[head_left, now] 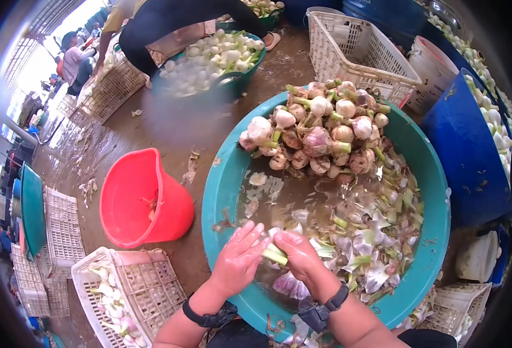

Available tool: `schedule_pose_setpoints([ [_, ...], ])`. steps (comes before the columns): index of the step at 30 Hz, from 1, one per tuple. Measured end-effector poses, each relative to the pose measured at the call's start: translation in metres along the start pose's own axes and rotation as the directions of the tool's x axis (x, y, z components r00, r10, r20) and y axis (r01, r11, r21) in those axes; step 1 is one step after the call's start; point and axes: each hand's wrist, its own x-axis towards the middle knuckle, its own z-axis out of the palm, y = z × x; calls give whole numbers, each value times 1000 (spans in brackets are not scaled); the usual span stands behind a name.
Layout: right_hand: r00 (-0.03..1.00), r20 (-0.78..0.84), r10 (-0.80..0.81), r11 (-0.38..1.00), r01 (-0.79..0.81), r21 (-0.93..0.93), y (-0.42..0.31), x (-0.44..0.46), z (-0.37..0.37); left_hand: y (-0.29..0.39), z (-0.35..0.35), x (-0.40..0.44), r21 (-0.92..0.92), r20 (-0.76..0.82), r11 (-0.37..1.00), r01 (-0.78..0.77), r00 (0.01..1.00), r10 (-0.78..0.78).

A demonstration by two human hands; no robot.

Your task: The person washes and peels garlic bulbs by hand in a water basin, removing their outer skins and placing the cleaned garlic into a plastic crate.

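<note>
A garlic bulb with a thick green stem [274,255] is between my hands over the near side of a teal basin [212,203]. My right hand [299,255] grips it with thumb and fingers, and most of the bulb is hidden. My left hand [239,255] is beside the stem, its fingers stretched out. At the far side of the basin rises a heap of unpeeled garlic bulbs [319,136]. Loose garlic skins [372,243] float in murky water, mostly on the right. A purple-skinned piece of garlic [290,285] lies in the water below my hands.
To the left stand a red bucket [175,203] and a white crate [151,290] with peeled garlic. Behind are an open white crate [366,69], a white bucket [432,75] and a green tub of bulbs [250,69]. A blue barrel [470,156] stands right. Other people work nearby.
</note>
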Motion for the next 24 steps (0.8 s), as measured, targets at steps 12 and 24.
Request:
schedule_pose_setpoints([
  [12,794,248,-556,654,601,-459,-7,-72,-22,-24,2,-14,-929,369,-300,216,485,-793],
  [24,874,-143,-464,-96,-211,-973,-29,-15,-97,-33,-114,-105,-591,-424,-525,-612,790,-444],
])
